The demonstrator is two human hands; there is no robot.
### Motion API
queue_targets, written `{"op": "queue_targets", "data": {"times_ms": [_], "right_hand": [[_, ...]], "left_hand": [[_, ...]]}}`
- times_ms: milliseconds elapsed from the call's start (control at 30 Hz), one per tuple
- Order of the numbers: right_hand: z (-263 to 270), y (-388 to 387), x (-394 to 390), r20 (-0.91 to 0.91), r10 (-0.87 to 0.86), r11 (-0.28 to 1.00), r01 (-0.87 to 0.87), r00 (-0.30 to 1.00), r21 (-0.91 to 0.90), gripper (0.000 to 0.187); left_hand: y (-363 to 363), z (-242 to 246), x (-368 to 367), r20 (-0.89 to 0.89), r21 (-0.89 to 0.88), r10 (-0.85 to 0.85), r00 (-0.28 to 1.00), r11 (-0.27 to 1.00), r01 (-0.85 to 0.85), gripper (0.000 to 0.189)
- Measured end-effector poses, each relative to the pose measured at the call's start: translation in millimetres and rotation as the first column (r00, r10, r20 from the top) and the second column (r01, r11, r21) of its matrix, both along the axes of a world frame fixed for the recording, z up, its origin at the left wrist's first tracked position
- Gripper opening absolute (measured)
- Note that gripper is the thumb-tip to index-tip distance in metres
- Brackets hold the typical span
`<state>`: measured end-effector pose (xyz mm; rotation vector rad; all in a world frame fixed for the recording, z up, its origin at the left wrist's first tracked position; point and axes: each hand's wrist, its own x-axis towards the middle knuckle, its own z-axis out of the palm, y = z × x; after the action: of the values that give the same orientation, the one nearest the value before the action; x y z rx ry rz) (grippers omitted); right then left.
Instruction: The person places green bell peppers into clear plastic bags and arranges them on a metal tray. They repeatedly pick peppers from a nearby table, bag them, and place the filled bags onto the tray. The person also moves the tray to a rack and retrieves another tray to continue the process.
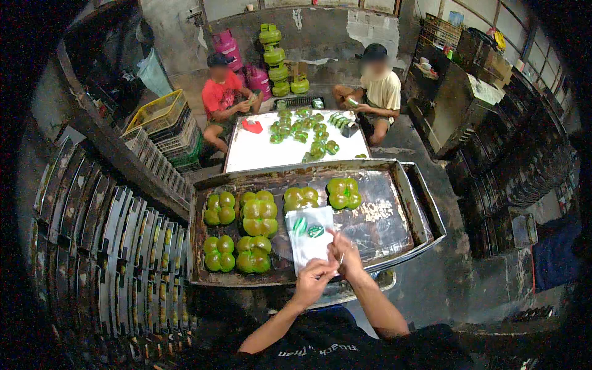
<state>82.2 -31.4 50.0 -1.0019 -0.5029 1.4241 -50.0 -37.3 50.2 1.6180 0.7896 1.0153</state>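
Both my hands meet over the near side of a worn metal baking tray. My left hand and my right hand have their fingertips together at the lower right edge of a stack of clear plastic bags with green print; exactly what the fingers pinch is too small to tell. Green clustered bread buns stand in the tray, left of and behind the bags. One more green bun cluster sits farther right. Brown bare metal shows at the tray's right.
Beyond the tray is a white table with packed green buns and a red item. Two people sit beside it. Tray racks stand at left, stacked crates behind them, gas cylinders at the back.
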Motion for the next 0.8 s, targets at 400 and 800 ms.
{"op": "queue_targets", "data": {"times_ms": [400, 800], "right_hand": [[-69.3, 129.7, 35.0, 0.964, -0.029, 0.892, 0.429, -0.265, 0.145, 0.078], [6.1, 62.1, -68.9, 0.941, -0.319, 0.818, -0.469, 0.114, 0.334, 0.037]], "left_hand": [[36.7, -12.8, -112.3, 0.484, -0.648, 0.753, 0.445, 0.65, -0.396, 0.047], [53.1, 8.2, -150.9, 0.627, -0.638, 0.776, 0.075, 0.566, -0.521, 0.062]]}}
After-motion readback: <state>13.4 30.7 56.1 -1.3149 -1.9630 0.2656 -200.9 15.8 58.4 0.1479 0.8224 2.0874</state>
